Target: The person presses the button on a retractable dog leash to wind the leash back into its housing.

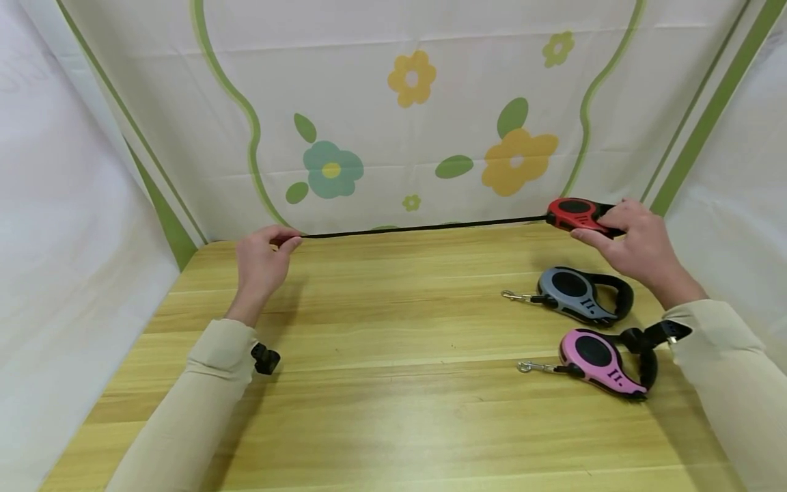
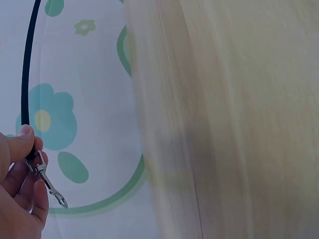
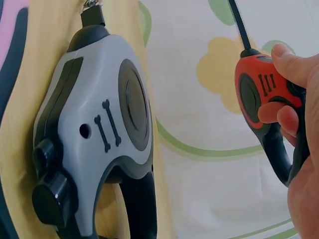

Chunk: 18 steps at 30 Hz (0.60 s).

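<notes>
My right hand (image 1: 639,239) grips a red retractable dog leash (image 1: 574,213) by its black handle, held up near the table's back edge. In the right wrist view the thumb lies along the top of its red case (image 3: 271,82). A black strap (image 1: 424,227) runs taut from the case across to my left hand (image 1: 263,263). There, thumb and fingers pinch the strap's end, and a silver snap hook (image 2: 50,186) hangs beside the fingers in the left wrist view. Below the right hand lie a grey retractable leash (image 1: 574,290) and a pink one (image 1: 599,359).
Metal clips (image 1: 519,296) of the two lying leashes point left. The wooden table (image 1: 393,383) reaches back to a white cloth wall (image 1: 369,41) printed with flowers. White cloth also hangs at both sides. A small black camera (image 1: 266,359) sits on the left wrist.
</notes>
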### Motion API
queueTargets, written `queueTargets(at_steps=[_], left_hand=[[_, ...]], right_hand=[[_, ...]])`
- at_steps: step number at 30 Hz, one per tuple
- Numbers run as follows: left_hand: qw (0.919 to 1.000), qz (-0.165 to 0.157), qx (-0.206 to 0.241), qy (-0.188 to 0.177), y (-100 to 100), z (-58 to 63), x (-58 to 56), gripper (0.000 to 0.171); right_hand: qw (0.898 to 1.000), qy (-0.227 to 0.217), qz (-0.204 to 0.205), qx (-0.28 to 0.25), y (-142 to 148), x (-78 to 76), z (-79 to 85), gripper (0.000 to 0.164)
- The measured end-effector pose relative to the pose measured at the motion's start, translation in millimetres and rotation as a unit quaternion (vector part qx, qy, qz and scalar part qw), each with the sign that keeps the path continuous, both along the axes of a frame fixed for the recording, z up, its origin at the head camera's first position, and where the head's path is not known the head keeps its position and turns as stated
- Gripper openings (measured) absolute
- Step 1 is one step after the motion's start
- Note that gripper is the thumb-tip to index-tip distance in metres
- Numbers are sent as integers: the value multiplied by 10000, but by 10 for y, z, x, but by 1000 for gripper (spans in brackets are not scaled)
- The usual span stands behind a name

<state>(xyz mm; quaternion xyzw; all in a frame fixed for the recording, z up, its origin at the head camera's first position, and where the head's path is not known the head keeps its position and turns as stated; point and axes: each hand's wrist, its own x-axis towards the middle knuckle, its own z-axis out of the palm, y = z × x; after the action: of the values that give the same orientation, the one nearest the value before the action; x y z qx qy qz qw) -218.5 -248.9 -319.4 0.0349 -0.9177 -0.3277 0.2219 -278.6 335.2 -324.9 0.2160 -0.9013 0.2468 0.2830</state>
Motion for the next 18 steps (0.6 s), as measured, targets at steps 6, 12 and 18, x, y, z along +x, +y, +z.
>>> queueTargets(at_steps=[6, 12, 18], left_hand=[[9999, -47, -75, 69, 1, 11, 15, 20], [9998, -98, -145, 90, 8, 16, 20, 20], [9996, -195, -113, 163, 45, 32, 13, 21]], right_hand=[[9999, 112, -5, 10, -22, 2, -1, 41], [9998, 23, 173, 39, -70, 21, 9, 51], [9992, 2, 309, 236, -93, 32, 26, 55]])
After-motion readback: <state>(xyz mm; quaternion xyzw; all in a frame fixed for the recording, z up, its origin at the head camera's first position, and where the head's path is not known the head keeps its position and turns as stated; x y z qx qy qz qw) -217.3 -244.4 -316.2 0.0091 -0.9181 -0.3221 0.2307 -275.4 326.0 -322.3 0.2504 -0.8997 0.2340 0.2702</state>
